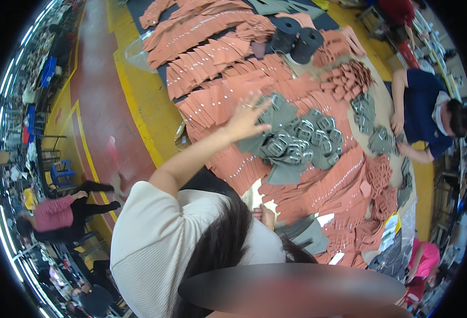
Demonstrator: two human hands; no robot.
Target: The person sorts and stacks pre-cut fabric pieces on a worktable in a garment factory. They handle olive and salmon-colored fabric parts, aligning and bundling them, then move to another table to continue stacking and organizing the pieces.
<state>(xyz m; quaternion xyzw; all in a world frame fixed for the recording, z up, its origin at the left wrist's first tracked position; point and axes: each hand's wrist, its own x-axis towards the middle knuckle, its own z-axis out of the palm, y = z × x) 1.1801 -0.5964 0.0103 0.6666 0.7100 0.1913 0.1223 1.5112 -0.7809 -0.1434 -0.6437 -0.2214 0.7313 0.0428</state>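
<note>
Head view (the only one I've got): my left hand (245, 117) is stretched well out over the surface (387, 114), fingers spread and flat, gripping nothing. Its fingertips sit at the left edge of a heap of grey pieces (284, 114), right where the grey meets the rows of reddish-brown cut pieces (217, 63) that cover most of the top. The grey heap is roughly mid-surface, w/ a cluster of metal buckles (302, 143) lying on it, just right of the hand.

My right hand (265, 216) is low and close to my body, near the edge of the surface beside a stack of reddish pieces; only part of it shows past my hair and shoulder, so I can't tell if it's open or closed on anything.

My read: this is the reach phase, hand arriving at the grey pile, nothing picked yet. The next move would call for closing the fingers on one grey piece w/o dragging its neighbours or knocking the buckles, since everything overlaps.

Elsewhere: two black spools (297, 37) at the far end, and a co-worker in a dark blue top (421, 114) on the right side, both of that person's hands on grey pieces (not mine). Beyond the surface is a red floor w/ yellow lines (138, 106).
</note>
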